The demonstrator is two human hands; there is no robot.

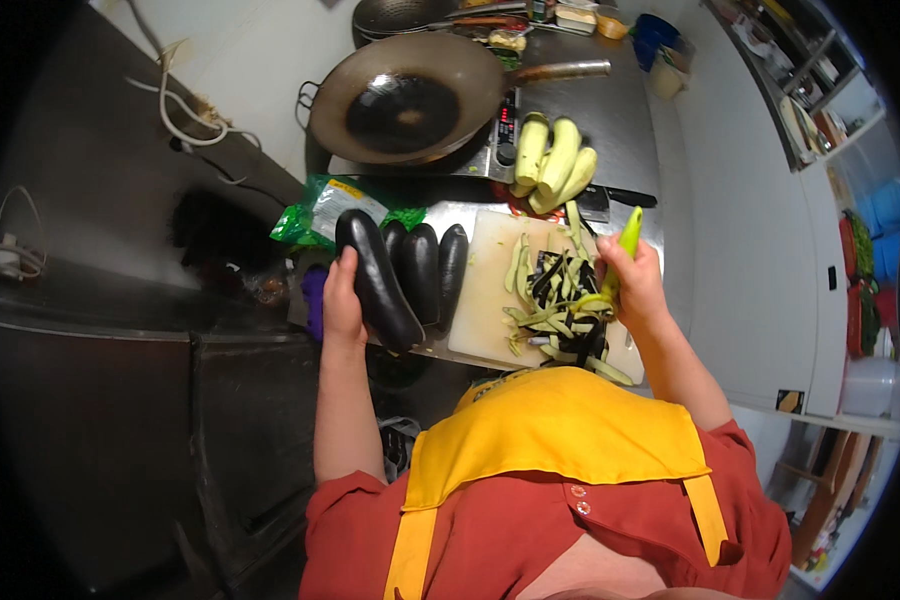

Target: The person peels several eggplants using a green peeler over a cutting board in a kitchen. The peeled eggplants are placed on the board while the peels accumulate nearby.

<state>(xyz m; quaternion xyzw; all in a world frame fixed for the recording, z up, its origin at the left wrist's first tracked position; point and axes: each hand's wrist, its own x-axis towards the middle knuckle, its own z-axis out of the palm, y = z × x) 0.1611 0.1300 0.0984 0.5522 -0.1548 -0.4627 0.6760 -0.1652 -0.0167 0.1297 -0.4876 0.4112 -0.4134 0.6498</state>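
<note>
My left hand [344,298] grips a long, dark, unpeeled eggplant [375,277], held at the left of the worktop. Beside it lie several more dark eggplants [421,270]. In my right hand [636,281] is a lime-green peeler [627,244], its head low over a heap of peel strips [562,307]. The strips, dark on one side and pale on the other, cover the right part of a white cutting board [480,300]. Several peeled, pale green eggplants [559,157] are piled beyond the board.
A large wok [412,97] sits on an induction cooker with a lit display [505,120]. A black-handled knife [622,198] lies right of the peeled eggplants. Behind the left hand is a green plastic bag [322,210]. A white wall panel [742,247] bounds the right side.
</note>
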